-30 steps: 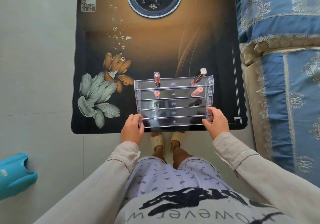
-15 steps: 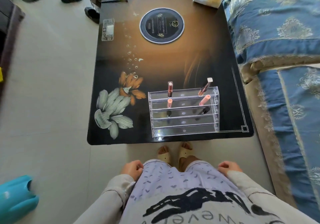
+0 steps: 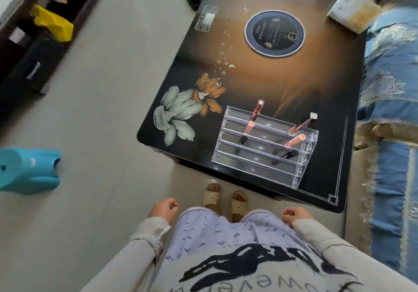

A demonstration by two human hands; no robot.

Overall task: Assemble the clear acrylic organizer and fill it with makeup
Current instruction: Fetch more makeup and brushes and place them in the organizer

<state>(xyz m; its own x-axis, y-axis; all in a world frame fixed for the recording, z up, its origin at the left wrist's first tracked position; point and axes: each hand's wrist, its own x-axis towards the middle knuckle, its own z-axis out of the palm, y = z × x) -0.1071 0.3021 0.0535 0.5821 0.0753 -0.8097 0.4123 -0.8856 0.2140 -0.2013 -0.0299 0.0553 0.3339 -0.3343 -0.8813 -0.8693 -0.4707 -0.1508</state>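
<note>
The clear acrylic organizer (image 3: 255, 165), a stepped rack with several tiers, stands at the near right corner of the dark glossy table (image 3: 248, 81). Several makeup tubes stand tilted in its rear tiers: a dark red one (image 3: 256, 110), two pink ones (image 3: 248, 127) (image 3: 294, 140), a white-capped one (image 3: 303, 123) and black ones (image 3: 287, 154). My left hand (image 3: 164, 209) rests loosely curled at my left hip, well short of the table. At the other hip, my right hand (image 3: 296, 216) hangs curled the same way. Both hold nothing.
A blue patterned sofa (image 3: 391, 110) runs along the table's right side. A round black disc (image 3: 274, 32) and a white packet (image 3: 350, 13) lie at the table's far end. A teal plastic object (image 3: 29, 169) sits on the floor at left, with dark furniture (image 3: 29, 65) beyond.
Both hands have let go of the organizer and dropped back to my hips. My head has risen and turned left, so more of the floor and room shows.
</note>
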